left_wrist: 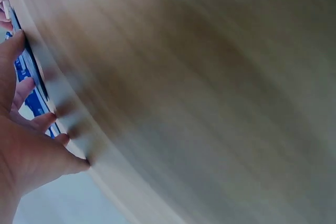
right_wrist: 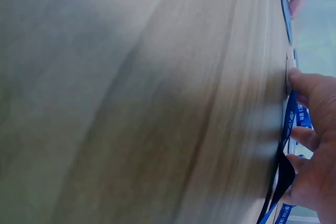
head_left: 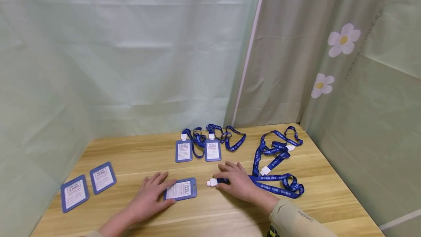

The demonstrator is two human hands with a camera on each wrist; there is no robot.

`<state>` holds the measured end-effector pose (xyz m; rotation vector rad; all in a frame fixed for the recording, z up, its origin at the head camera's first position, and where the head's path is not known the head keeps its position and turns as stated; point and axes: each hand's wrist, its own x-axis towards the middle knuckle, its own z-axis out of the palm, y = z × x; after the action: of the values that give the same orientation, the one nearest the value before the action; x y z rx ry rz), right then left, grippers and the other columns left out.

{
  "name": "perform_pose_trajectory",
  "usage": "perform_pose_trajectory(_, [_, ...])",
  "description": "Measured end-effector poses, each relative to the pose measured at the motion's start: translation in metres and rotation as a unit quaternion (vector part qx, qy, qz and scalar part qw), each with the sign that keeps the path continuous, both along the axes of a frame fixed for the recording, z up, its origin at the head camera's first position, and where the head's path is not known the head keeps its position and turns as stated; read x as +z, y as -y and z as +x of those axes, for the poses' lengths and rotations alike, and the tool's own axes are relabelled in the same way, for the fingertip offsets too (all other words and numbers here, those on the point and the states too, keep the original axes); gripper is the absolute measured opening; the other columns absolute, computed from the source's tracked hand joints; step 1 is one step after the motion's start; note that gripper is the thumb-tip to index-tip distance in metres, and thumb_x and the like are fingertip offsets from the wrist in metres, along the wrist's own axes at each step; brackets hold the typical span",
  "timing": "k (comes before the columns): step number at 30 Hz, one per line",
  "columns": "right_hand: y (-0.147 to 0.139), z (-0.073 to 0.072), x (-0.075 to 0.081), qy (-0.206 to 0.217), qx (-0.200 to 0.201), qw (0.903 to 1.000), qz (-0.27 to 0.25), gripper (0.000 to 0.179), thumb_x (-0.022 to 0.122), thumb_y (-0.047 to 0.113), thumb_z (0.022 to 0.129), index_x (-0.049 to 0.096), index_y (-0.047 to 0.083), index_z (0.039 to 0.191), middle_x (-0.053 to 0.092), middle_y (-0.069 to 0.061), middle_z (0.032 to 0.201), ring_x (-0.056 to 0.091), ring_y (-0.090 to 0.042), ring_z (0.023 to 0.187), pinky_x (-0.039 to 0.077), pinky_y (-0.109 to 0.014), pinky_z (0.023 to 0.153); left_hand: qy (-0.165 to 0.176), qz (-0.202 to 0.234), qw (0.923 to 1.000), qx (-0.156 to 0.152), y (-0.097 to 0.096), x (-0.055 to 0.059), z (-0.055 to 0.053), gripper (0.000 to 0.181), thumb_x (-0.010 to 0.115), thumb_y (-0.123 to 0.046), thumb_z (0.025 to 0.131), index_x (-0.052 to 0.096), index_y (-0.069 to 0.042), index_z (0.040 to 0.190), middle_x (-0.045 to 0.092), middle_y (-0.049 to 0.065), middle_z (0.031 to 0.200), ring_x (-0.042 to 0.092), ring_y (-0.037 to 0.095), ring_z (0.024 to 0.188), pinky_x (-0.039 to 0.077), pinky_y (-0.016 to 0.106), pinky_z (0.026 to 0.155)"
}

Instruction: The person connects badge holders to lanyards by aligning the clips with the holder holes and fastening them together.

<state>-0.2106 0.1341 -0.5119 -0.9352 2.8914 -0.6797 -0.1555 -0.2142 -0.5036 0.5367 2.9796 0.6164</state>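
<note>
My left hand (head_left: 149,197) is low over the table with its fingers spread. Its thumb and index finger hold a blue badge holder (head_left: 180,189) by opposite long edges, the slotted end pointing right. In the left wrist view the thumb (left_wrist: 16,43) is at the holder's edge and other fingertips touch the wood. To the right, my right hand (head_left: 238,182) has thumb and index finger at either side of a blue lanyard (head_left: 274,178) just behind its white clip (head_left: 212,182). The lanyard's strap runs out under the palm. The clip's tip faces the holder's slot across a short gap.
Two badge holders with lanyards attached, one on the left (head_left: 183,151) and one on the right (head_left: 213,150), lie at the back. Two loose holders (head_left: 75,194) lie at left. More lanyards (head_left: 277,147) lie tangled at right. Curtains (head_left: 148,65) enclose the wooden table (head_left: 138,156).
</note>
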Motion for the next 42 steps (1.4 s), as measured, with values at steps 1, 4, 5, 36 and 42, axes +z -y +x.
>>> perform_pose_trajectory(1, [0.000, 0.000, -0.001, -0.003, -0.002, 1.0000, -0.005, 0.038, 0.071, 0.045, 0.096, 0.072, 0.029, 0.130, 0.052, -0.008, 0.152, 0.037, -0.038, 0.146, 0.017, -0.070, 0.117, -0.002, -0.002, 1.0000, 0.001, -0.002, 0.000, 0.000, 0.066, 0.071, -0.061, 0.089, 0.061, -0.026, 0.144, 0.042, 0.017, 0.157, 0.029, 0.048, 0.147, 0.012, 0.074, 0.115])
perform_pose_trajectory(4, [0.000, -0.001, -0.001, -0.002, -0.009, 0.9998, -0.018, 0.034, 0.073, 0.043, 0.095, 0.075, 0.028, 0.125, 0.054, -0.008, 0.150, 0.039, -0.037, 0.145, 0.017, -0.070, 0.117, -0.004, -0.007, 1.0000, 0.003, -0.009, 0.001, 0.000, 0.066, 0.071, -0.061, 0.088, 0.062, -0.027, 0.143, 0.042, 0.017, 0.158, 0.030, 0.048, 0.147, 0.013, 0.074, 0.115])
perform_pose_trajectory(5, [-0.001, -0.001, -0.001, 0.000, -0.010, 0.9997, -0.020, 0.033, 0.073, 0.042, 0.094, 0.075, 0.028, 0.124, 0.055, -0.007, 0.150, 0.039, -0.037, 0.145, 0.017, -0.070, 0.117, -0.004, -0.007, 1.0000, 0.005, -0.012, 0.001, -0.001, 0.065, 0.072, -0.061, 0.088, 0.062, -0.027, 0.143, 0.042, 0.018, 0.157, 0.030, 0.048, 0.147, 0.013, 0.074, 0.115])
perform_pose_trajectory(36, [-0.006, -0.001, -0.008, 0.001, -0.028, 0.9992, -0.029, 0.034, 0.077, 0.048, 0.089, 0.077, 0.034, 0.120, 0.050, -0.007, 0.154, 0.032, -0.041, 0.148, 0.010, -0.076, 0.114, -0.001, 0.013, 0.9995, 0.028, -0.029, -0.004, -0.005, 0.071, 0.074, -0.065, 0.083, 0.062, -0.028, 0.143, 0.036, 0.021, 0.160, 0.024, 0.050, 0.148, 0.006, 0.077, 0.113])
perform_pose_trajectory(42, [-0.005, 0.000, -0.006, 0.008, -0.030, 0.9989, -0.033, 0.034, 0.078, 0.048, 0.089, 0.078, 0.033, 0.119, 0.050, -0.007, 0.154, 0.031, -0.040, 0.149, 0.009, -0.075, 0.115, 0.006, 0.015, 0.9993, 0.033, -0.031, -0.002, -0.005, 0.070, 0.075, -0.064, 0.083, 0.063, -0.028, 0.142, 0.035, 0.022, 0.161, 0.024, 0.051, 0.148, 0.005, 0.078, 0.113])
